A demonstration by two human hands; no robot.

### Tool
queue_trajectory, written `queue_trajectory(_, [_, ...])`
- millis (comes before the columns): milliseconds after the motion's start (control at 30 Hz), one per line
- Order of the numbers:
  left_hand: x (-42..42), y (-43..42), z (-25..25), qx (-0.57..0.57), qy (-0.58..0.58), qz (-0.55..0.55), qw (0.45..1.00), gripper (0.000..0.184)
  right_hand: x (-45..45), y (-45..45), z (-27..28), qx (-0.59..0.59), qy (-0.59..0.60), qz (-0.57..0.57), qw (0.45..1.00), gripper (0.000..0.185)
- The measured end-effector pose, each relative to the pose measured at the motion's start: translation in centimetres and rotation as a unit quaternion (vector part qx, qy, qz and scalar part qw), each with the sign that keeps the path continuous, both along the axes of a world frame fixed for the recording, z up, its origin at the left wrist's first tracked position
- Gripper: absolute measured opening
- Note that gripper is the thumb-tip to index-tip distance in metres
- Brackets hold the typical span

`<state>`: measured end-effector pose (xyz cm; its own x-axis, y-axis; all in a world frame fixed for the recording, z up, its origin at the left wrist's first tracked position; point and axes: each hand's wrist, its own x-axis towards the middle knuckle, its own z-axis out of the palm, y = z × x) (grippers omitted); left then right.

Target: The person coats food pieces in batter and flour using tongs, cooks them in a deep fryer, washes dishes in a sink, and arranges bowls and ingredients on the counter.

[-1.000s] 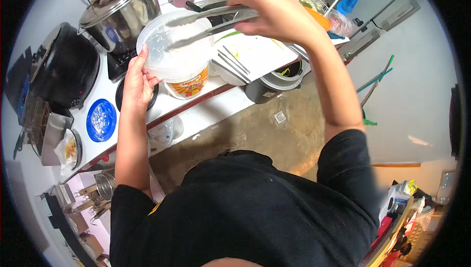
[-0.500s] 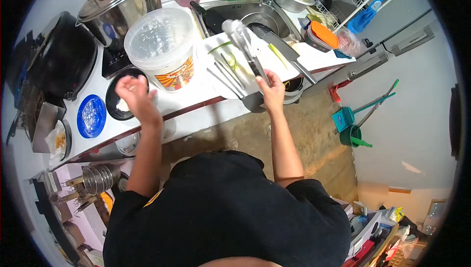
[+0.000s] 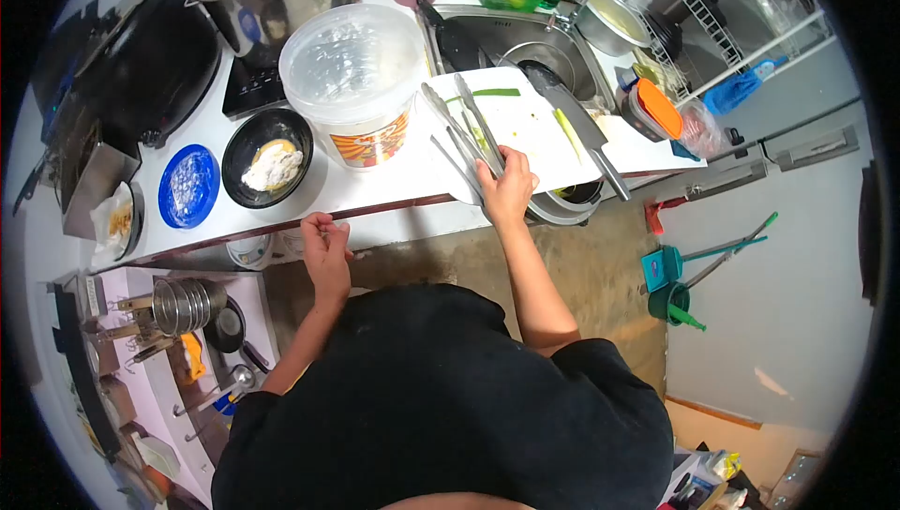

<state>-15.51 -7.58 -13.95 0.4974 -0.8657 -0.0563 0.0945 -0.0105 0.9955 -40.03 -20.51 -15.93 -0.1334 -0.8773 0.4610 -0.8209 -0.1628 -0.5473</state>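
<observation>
My right hand (image 3: 509,187) is closed on metal tongs (image 3: 480,121) over the near edge of a white cutting board (image 3: 534,149). Green vegetable pieces (image 3: 567,130) and a large knife (image 3: 586,130) lie on the board. My left hand (image 3: 326,252) hangs in front of the counter edge, fingers curled and touching nothing I can make out. Behind it on the counter stands a black bowl (image 3: 238,193) with white powder and something yellowish (image 3: 274,168) inside. A clear plastic bucket (image 3: 370,140) stands right of the bowl, and a blue powdered lid (image 3: 189,187) lies left of it.
A steel pot (image 3: 281,4) and a large black cooker (image 3: 141,65) stand at the back left. A sink (image 3: 586,55) lies behind the board. An orange-lidded container (image 3: 659,109) is at the right. Strainers (image 3: 183,307) hang below left.
My left hand has left the bucket, passed over the bowl and drawn back to the counter's front. My right hand has lowered the tongs from above the bucket to the board.
</observation>
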Motion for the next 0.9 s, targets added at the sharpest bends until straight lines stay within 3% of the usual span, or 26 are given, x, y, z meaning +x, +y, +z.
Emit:
queue_trajectory(367, [0.0,1.1,-0.6,0.001,0.009,0.022,1.0,0.024,2.7,-1.1,-0.6,0.009,0.087,-0.016,0.996,0.044])
queue_trajectory(433, [-0.1,1.0,-0.9,0.045,-0.156,-0.059,0.985,0.024,2.5,-1.2,0.2,0.037,0.079,-0.021,0.996,0.044])
queue_trajectory(500, [-2.1,0.0,0.0,-0.047,-0.308,-0.227,0.923,0.026,2.1,-1.7,1.1,0.034,0.07,-0.021,0.997,0.041])
queue_trajectory(567, [-5.3,-2.6,0.6,-0.16,-0.413,-0.326,0.835,0.029,1.4,-2.3,2.1,0.097,-0.013,-0.022,0.995,0.039])
queue_trajectory(633, [-8.6,-5.5,1.0,-0.181,-0.477,-0.386,0.768,0.034,0.9,-2.6,2.9,0.085,-0.022,-0.027,0.996,0.04])
queue_trajectory(700, [-10.9,-8.2,-0.2,-0.193,-0.588,-0.366,0.695,0.038,-0.1,-3.0,2.6,0.069,-0.107,-0.004,0.992,0.043])
queue_trajectory(767, [-11.9,-9.3,-1.2,-0.178,-0.594,-0.337,0.708,0.037,-1.0,-3.4,1.7,0.041,-0.159,0.005,0.986,0.043])
queue_trajectory(833, [-10.9,-9.3,-1.1,-0.165,-0.6,-0.311,0.718,0.037,-0.7,-2.7,3.7,0.066,-0.33,0.042,0.941,0.037])
queue_trajectory(900, [-10.3,-8.3,-0.6,-0.199,-0.539,-0.291,0.765,0.04,0.6,-2.3,7.3,-0.005,-0.318,0.078,0.945,0.035])
